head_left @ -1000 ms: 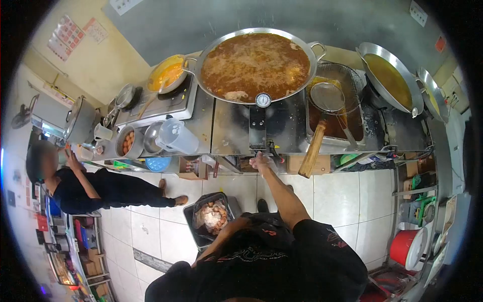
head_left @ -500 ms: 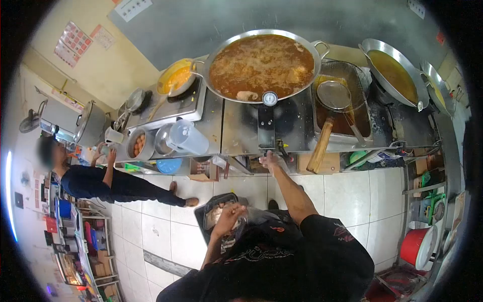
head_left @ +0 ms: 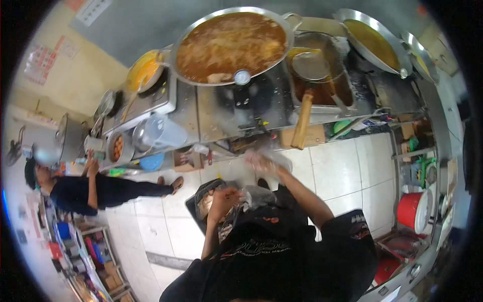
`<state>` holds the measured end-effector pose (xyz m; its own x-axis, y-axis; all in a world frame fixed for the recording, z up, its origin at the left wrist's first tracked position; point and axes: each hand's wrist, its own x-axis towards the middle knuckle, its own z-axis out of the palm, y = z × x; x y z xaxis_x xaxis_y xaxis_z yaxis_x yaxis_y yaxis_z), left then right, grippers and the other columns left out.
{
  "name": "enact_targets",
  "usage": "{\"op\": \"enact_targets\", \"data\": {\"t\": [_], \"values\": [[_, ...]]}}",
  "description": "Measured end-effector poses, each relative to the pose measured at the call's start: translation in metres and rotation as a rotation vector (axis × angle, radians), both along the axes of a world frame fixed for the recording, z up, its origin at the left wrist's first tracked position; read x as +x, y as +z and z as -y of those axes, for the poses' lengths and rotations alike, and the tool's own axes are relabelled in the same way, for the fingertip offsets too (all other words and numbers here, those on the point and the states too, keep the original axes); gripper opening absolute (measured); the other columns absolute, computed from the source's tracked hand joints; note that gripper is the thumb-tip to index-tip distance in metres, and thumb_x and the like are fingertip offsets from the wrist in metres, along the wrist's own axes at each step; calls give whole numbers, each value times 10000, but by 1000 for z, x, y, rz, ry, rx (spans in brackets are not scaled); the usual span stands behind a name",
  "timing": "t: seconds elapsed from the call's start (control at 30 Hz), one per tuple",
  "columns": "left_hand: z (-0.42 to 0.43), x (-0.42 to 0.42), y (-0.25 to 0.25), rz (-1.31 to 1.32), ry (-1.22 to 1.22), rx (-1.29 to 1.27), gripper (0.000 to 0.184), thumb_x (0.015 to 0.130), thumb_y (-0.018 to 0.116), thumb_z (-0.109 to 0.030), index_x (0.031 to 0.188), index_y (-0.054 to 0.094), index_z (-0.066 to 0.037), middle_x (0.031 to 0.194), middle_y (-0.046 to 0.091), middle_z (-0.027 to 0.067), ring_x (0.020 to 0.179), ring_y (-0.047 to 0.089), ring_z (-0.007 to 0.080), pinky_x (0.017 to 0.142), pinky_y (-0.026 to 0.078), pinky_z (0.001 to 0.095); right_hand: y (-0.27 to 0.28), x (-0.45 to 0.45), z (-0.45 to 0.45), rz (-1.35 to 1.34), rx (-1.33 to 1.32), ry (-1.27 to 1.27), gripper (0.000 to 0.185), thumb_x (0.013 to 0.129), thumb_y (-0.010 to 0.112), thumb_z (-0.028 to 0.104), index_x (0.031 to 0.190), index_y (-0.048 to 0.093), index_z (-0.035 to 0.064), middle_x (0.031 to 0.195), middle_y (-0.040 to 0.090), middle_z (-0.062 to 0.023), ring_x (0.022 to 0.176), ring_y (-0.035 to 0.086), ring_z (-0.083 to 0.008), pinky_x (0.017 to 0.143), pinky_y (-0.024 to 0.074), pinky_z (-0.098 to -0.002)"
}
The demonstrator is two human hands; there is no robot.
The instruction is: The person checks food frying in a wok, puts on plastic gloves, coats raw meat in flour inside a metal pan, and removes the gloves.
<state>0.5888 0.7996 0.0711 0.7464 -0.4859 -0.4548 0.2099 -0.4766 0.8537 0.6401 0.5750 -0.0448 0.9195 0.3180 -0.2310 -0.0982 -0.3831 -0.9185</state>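
Observation:
My left hand is closed around the edge of a clear plastic bag, which hangs in front of my black shirt. Below that hand on the floor is a black crate with pale pieces that look like raw meat. My right hand is raised below the counter edge, smeared by motion, with clear plastic film around it; its fingers do not show well. A large wok of bubbling brown oil stands on the counter ahead, with a dial thermometer at its near rim.
A wooden-handled strainer lies over an oily tray, its handle jutting past the counter edge. Left are a pan of yellow liquid, a clear plastic jug and a bowl of eggs. Another person stands at left.
My right hand has drawn back from the counter edge toward my body, with plastic film now around it. The camera view has shifted, so the counter sits higher and further left.

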Motion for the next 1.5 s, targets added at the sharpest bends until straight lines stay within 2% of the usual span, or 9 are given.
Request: {"op": "enact_targets", "data": {"t": [0.1, 0.2, 0.33, 0.37, 0.47, 0.53, 0.8, 1.3, 1.5], "values": [[30, 11, -15, 159, -41, -64, 159, 866, 596, -129, 803, 582, 17, 692, 613, 58, 621, 589, 102, 562, 472, 237, 29, -89, 22, 47, 332, 144, 439, 877, 538, 259, 1191, 440, -32, 1037, 591, -122, 929, 592, -252, 789, 467, -391], [68, 25, -45, -17, -5, -323, 183, 882, 580, -170, 817, 577, 0, 695, 605, 50, 625, 574, 113, 603, 480, 258, 61, -137, 43, -170, -39, 11, 378, 864, 575, 288, 1099, 524, -3, 1148, 536, -122, 1031, 538, -241, 796, 455, -392], [142, -1, -69, -412, 209, -521, 266, 890, 563, -214, 1068, 507, -25, 945, 593, 67, 865, 566, 165, 773, 460, 286, -24, -203, 43, 13, -89, -553, 295, 885, 541, 297, 1005, 585, 31, 1191, 508, -137, 1075, 506, -272, 834, 441, -382], [162, -14, -77, -422, 159, -528, 266, 890, 563, -214, 1068, 507, -25, 945, 593, 67, 865, 566, 165, 773, 460, 286, -62, -212, 39, 100, 338, -878, 287, 895, 521, 287, 1014, 592, 36, 1161, 521, -160, 1059, 509, -303, 847, 434, -391], [185, -46, -92, -593, -92, -356, 360, 879, 590, -230, 1151, 464, -32, 935, 584, 49, 839, 568, 153, 763, 465, 278, -3, -239, 54, 181, -447, -1056, 398, 913, 486, 320, 1182, 538, 31, 1217, 487, -234, 1128, 463, -355, 960, 368, -412], [197, -63, -84, -310, -853, -296, 344, 868, 614, -239, 1108, 516, -13, 909, 598, 56, 813, 581, 145, 746, 472, 273, 45, -257, 71, 52, -140, -1429, 420, 908, 494, 348, 1201, 532, 50, 1255, 458, -246, 1165, 437, -357, 977, 353, -409], [323, -161, -54, -375, -709, -389, 266, 897, 569, -203, 932, 594, 60, 821, 646, 98, 750, 626, 164, 763, 484, 288, 54, -402, 139, 686, 620, -1953, 344, 857, 606, 102, 1122, 447, -51, 981, 601, -123, 866, 574, -162, 749, 484, -305], [498, -489, -34, -344, -1290, -470, 206, 895, 568, -165, 859, 591, 36, 745, 631, 82, 606, 587, 127, 582, 470, 246, 54, -752, 157, 494, -720, -2357, 180, 840, 604, 100, 988, 585, 0, 923, 612, -91, 854, 576, -168, 735, 459, -292], [514, -608, -4, -301, -1850, -399, 209, 881, 589, -155, 813, 575, 42, 644, 583, 58, 507, 514, 112, 541, 464, 251, 94, -811, 62, 1135, -526, -3356, 129, 895, 550, 143, 872, 532, 17, 671, 555, -58, 607, 566, -144, 554, 469, -259]]}}
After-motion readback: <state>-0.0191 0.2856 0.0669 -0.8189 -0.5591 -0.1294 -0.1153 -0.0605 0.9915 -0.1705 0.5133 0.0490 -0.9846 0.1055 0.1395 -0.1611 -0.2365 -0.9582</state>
